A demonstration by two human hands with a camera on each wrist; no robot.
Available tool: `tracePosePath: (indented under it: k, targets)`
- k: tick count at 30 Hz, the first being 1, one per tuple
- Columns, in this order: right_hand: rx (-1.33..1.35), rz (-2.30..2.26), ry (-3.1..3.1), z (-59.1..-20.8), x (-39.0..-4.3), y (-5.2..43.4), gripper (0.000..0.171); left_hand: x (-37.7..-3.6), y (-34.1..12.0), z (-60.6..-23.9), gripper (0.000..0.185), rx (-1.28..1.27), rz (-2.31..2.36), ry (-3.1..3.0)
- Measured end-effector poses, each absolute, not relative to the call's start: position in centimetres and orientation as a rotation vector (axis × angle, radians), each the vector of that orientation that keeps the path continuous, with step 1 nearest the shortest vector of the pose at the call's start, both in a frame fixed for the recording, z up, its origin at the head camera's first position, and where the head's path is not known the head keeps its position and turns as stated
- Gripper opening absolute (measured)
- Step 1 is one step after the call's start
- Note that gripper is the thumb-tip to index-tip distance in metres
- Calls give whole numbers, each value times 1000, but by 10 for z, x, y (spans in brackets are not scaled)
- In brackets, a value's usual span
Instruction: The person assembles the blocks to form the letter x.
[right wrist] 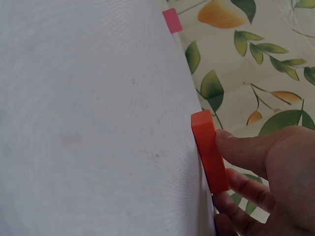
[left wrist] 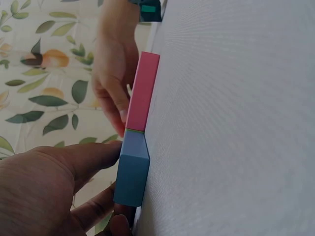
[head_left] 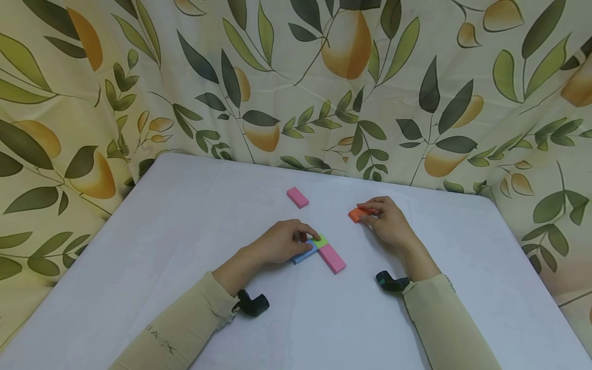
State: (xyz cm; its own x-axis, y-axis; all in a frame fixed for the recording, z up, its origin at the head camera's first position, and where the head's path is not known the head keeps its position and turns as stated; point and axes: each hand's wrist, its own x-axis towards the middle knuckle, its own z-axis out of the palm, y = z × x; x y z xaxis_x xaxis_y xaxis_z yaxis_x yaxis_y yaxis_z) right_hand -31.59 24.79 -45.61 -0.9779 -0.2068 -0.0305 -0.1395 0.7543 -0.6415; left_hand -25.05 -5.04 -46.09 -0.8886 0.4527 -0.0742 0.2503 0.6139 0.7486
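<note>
The orange block (head_left: 357, 214) lies flat on the white tabletop (head_left: 185, 246), right of centre, and our right hand (head_left: 387, 221) is grasping it: in the right wrist view the thumb presses its near long face and curled fingers sit behind it (right wrist: 209, 152). It rests on the cloth, not lifted as far as we can tell. So the block sits at the fingertips, forward and left of the palm.

Well apart to the left, our left hand (head_left: 279, 241) holds down a flat cluster of 3 blocks that touch one another: a blue block (head_left: 302, 254), a green block (head_left: 320, 239) and a pink block (head_left: 332, 258). The left wrist view shows thumb and fingers pinching the blue block (left wrist: 132, 178) with the pink one (left wrist: 142, 91) end-on beyond it.

We judge the step in hand to be picking up the orange piece to join that cluster. The next move calls for a firm pinch, a clean lift, and a short carry leftward while the left hand steadies the cluster.

A 2nd, smaller pink block (head_left: 297, 197) lies alone farther back, near the leaf-print curtain (head_left: 296, 77).
</note>
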Motion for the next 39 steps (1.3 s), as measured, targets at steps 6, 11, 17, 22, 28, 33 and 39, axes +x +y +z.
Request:
tracePosePath:
  k: [6,11,17,22,28,33,39]
  targets:
    - [-263,-1040,2835,-455,-315,247,33,-250,-50,-461,25,572,1138,2587]
    - [-250,-1048,2823,-455,-316,247,32,-249,-51,-459,25,569,1140,2585]
    - [-242,-1060,2805,-456,-316,247,31,-249,-51,-459,25,572,1132,2590]
    - [-249,-1048,2811,-455,-315,246,31,-249,-50,-459,25,560,1121,2588]
    - [-275,-1025,2823,-454,-315,245,31,-250,-51,-459,24,565,1112,2585]
    - [-270,-1027,2812,-452,-314,245,31,-250,-51,-458,24,569,1124,2587]
    - [-279,-1010,2816,-452,-315,246,31,-250,-51,-458,25,590,1126,2593]
